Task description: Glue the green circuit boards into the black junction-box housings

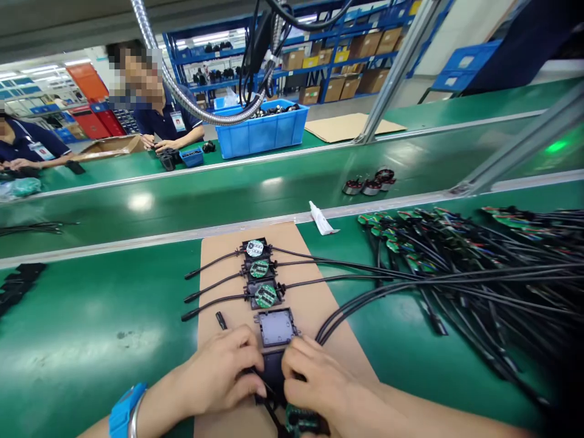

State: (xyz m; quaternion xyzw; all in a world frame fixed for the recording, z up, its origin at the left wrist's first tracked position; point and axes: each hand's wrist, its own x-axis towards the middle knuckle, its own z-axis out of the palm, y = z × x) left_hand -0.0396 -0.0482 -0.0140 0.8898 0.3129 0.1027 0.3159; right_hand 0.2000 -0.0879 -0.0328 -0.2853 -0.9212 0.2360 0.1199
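Observation:
My left hand (228, 371) is closed with its fingers curled at the left side of a black plastic housing (274, 368). Beyond its knuckles a black cable's plug end (221, 320) pokes out. Opposite it, my right hand (319, 377) is closed on black cable by the housing's right side; its fingertips are partly hidden. Below that hand shows a green circuit board (301, 420). An open housing (277, 327) with a pale inside lies just beyond. Farther up are several housings holding round cabled boards, the nearest board (266, 295) being green.
Cardboard (228, 340) lies under the work. A white tube (320, 219) sits past its far edge. Many cabled boards (438, 255) are heaped at right, black parts (20, 286) at left. Across the bench stand a blue bin (262, 131) and a co-worker (159, 115); a metal hose (182, 106) hangs overhead.

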